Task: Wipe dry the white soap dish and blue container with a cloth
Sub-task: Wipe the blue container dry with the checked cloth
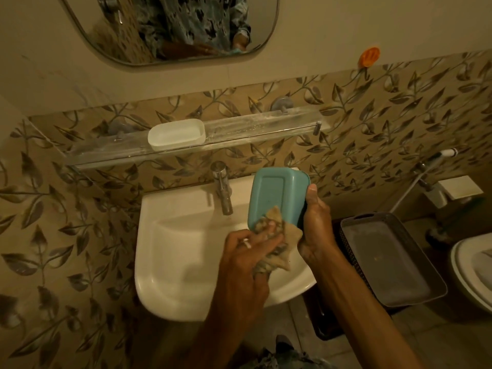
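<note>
Right hand (315,230) grips the smooth blue rounded-rectangular plastic container (277,195); left hand (250,251) presses a crumpled beige cloth (277,235) against its lower edge.

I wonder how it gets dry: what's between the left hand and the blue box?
The cloth, seen in the head view. The left hand presses it against the blue container, which the right hand holds.

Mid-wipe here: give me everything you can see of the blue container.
The blue-green rectangular plastic container has rounded corners, a flared rim and a rectangular panel on its base. It is held nearly upright above the white ceramic sink, underside toward the camera; its inside is hidden. The right hand grips its right edge. The left hand presses a crumpled beige cloth against its lower corner.
</note>
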